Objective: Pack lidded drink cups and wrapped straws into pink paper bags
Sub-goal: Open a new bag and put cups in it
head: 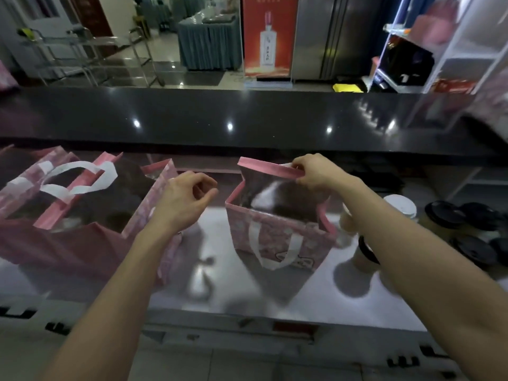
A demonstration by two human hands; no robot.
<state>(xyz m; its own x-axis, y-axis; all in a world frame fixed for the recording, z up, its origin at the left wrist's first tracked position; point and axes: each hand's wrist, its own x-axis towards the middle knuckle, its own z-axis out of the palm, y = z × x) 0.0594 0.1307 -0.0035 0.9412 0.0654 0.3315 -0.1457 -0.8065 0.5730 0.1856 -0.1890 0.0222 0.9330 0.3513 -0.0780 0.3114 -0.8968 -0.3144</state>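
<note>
Open pink bag (277, 237) stood upright at tabletop (209, 292) centre — far rim pinched by right hand (316, 171). Left hand (184, 202) held just left of bag, fingers loosely curled, nothing gripped. More pink bags (77, 204) grouped at left, white handles seen. Lidded cups (450, 224) clustered at right, partly hidden behind right forearm — black lids mostly, one white (400, 206).

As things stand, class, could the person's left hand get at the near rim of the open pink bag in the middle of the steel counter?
Probably yes. The left hand hangs with loosely curled fingers, holding nothing, just beside the open pink bag. Only bare steel counter shows in the gap. The right hand pinches the far rim, which should keep the bag steady.
</note>
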